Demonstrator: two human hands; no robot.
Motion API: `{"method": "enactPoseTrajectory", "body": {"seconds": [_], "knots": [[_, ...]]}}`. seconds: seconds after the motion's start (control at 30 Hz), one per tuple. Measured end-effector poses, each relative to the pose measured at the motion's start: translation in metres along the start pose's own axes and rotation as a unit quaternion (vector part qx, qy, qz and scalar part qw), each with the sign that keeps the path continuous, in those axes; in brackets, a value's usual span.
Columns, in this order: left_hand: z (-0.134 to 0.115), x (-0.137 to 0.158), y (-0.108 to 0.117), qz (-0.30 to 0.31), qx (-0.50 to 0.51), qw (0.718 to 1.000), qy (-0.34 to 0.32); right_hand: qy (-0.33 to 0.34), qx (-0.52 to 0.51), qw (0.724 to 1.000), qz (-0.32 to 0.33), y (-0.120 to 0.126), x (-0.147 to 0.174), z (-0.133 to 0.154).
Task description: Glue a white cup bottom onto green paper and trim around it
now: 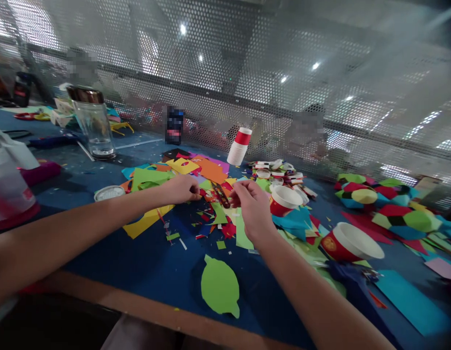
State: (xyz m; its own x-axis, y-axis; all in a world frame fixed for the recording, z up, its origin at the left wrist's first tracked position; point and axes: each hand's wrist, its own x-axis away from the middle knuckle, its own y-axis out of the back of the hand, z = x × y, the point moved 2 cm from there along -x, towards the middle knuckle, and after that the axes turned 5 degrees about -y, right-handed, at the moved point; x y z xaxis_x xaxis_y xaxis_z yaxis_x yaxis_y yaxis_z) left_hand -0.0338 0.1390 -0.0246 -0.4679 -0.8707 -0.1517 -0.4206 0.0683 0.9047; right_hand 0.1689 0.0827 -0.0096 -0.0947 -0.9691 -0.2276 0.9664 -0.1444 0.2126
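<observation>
My left hand (183, 188) reaches over the paper scraps, its fingers curled and pressed together. Whether a small piece is pinched there, I cannot make out. Opposite it, my right hand (252, 204) has its thumb and fingers bent together above the pile, and anything between them is too small to name. Between the hands lies a dark, narrow patterned object (221, 195) among small coloured paper scraps (227, 228). Nearer the table edge, a green lemon-shaped paper cutout (220, 286) lies flat. Orange paper (210, 169) and yellow paper (183, 166) are heaped behind the hands.
A stack of paper cups (239, 147) stands at the back. Red-and-white cups (351, 241) and folded paper shapes (406, 218) are on the right. To the left are a glass jar (95, 126) and a round lid (109, 193). Perforated metal panels rise behind the table.
</observation>
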Motion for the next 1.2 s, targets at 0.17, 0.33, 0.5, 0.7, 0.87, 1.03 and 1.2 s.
{"method": "enactPoseTrajectory", "body": {"seconds": [0.17, 0.33, 0.5, 0.7, 0.87, 1.03, 1.2], "knots": [[0.000, 0.009, 0.008, -0.010, -0.007, 1.000, -0.018, 0.023, 0.183, 0.978, 0.099, 0.016, -0.010, -0.003], [-0.003, 0.014, 0.013, -0.034, -0.006, 0.999, -0.029, 0.054, 0.336, 0.931, 0.131, 0.000, -0.006, -0.005], [-0.010, 0.017, 0.015, -0.049, 0.021, 0.998, -0.037, 0.084, 0.401, 0.900, 0.148, -0.018, -0.001, -0.002], [-0.027, 0.022, 0.011, -0.013, 0.052, 0.995, -0.081, 0.071, 0.437, 0.884, 0.150, -0.007, -0.001, 0.001], [-0.039, 0.024, 0.000, 0.005, 0.036, 0.994, -0.107, 0.081, 0.494, 0.848, 0.173, -0.004, -0.002, 0.002], [-0.046, 0.020, -0.010, 0.030, 0.055, 0.988, -0.142, 0.112, 0.542, 0.804, 0.218, -0.004, 0.001, 0.009], [-0.048, 0.018, -0.018, 0.024, 0.071, 0.986, -0.149, 0.129, 0.562, 0.781, 0.238, -0.005, 0.004, 0.008]]}}
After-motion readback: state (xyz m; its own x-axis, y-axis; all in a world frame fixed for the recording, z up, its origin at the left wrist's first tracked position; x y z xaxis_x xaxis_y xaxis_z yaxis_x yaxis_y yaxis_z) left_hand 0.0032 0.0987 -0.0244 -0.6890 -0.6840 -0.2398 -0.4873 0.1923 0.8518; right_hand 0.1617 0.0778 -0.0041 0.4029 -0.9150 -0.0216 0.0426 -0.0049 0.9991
